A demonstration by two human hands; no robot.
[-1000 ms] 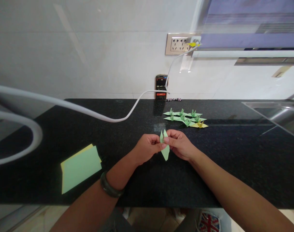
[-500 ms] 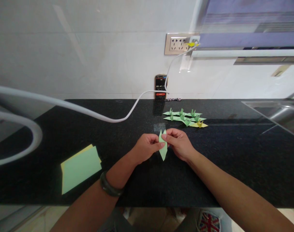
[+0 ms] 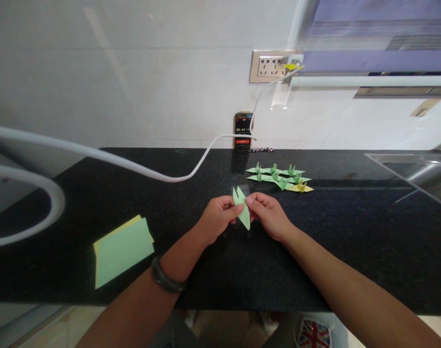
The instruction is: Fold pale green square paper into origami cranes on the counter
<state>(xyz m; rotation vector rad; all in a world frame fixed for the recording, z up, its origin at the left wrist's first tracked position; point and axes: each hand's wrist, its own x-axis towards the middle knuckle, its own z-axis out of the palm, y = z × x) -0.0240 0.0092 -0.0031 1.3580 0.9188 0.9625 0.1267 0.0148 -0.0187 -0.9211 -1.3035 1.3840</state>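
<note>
A light green folded paper piece point(image 3: 242, 211), long and pointed with two tips at its top, is held just above the black countertop point(image 3: 351, 232). My left hand point(image 3: 216, 220) pinches its left side. On its right side my right hand point(image 3: 269, 215) pinches it too. Several finished paper cranes point(image 3: 278, 176), green with one yellow, lie in a cluster behind my hands.
A stack of green and yellow paper squares point(image 3: 122, 249) lies at the front left. A phone point(image 3: 243, 130) showing a timer leans on the white wall, its white cable point(image 3: 140, 169) crossing the counter. A wall socket point(image 3: 269, 66) is above; a steel sink point(image 3: 419, 171) sits at right.
The folded piece has tilted so its top leans left and it has risen slightly. Both hands shifted a little away from me while keeping their pinch.
</note>
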